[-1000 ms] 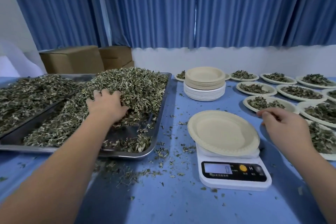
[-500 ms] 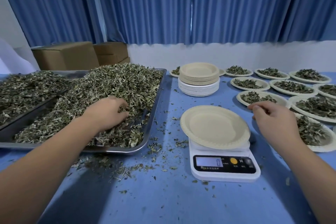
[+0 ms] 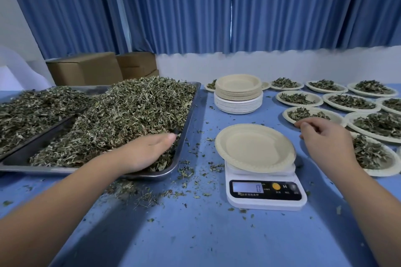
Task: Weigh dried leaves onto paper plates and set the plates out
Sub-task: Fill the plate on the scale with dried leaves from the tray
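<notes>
My left hand [image 3: 147, 151] lies palm-down in the dried leaves [image 3: 130, 112] at the near corner of the tray [image 3: 54, 169]; its fingers are buried, so a grasp cannot be confirmed. My right hand [image 3: 325, 138] hovers loosely curled, holding nothing, just right of the empty paper plate [image 3: 255, 147] on the scale [image 3: 265, 195]. Filled plates [image 3: 337, 118] beyond it run off the frame edge.

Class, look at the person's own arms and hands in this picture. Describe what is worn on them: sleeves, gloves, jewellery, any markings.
The left hand and right hand are bare, with no gloves, rings, watch or bracelet showing. No sleeves are in view, and both arms are uncovered right down to the picture's edges. No tattoos or other markings can be seen.
</notes>
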A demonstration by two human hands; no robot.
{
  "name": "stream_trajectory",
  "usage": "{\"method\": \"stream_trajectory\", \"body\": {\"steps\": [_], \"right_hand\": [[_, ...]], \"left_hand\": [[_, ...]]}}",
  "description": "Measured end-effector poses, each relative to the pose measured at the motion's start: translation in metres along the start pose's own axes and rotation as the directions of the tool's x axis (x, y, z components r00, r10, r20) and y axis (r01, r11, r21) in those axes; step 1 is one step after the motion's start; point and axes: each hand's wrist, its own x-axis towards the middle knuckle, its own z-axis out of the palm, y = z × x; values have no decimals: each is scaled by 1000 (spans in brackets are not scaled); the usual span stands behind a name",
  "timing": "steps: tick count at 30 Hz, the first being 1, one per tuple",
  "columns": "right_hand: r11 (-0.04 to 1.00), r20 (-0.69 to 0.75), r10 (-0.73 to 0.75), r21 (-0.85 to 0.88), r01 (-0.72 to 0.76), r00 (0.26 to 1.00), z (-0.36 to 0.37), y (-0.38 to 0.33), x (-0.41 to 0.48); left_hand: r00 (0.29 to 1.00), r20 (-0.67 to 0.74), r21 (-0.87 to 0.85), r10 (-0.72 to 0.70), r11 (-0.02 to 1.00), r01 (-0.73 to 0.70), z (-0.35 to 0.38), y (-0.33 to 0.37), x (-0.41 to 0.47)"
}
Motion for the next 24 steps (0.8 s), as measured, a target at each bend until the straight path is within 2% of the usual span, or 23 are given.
{"method": "stream_trajectory", "body": {"steps": [3,7,10,13,16,20,24], "right_hand": [[1000,-14,5,11,-5,1000,0,2,1],[1000,-18,2,20,-2,1000,0,2,1],[1000,-20,-3,23,3,1000,0,4,1],[1000,-19,-1,22,1,1000,0,5,1],[1000,-14,3,26,-3,1000,-1,5,1],[999,-21,0,36,0,1000,-2,7,2],[999,-25,-14,40,15,1000,-2,8,2]], "left_hand": [[994,97,141,-41,990,27,7,3,-7],[997,14,259,-76,963,70,10,6,-12],[986,55,250,-159,958,141,11,11,-15],[983,86,246,-161,960,136,13,17,-18],[990,38,314,-137,942,118,17,22,-22],[996,-87,441,-19,896,56,27,28,-30],[971,-233,400,55,915,44,35,25,-32]]}}
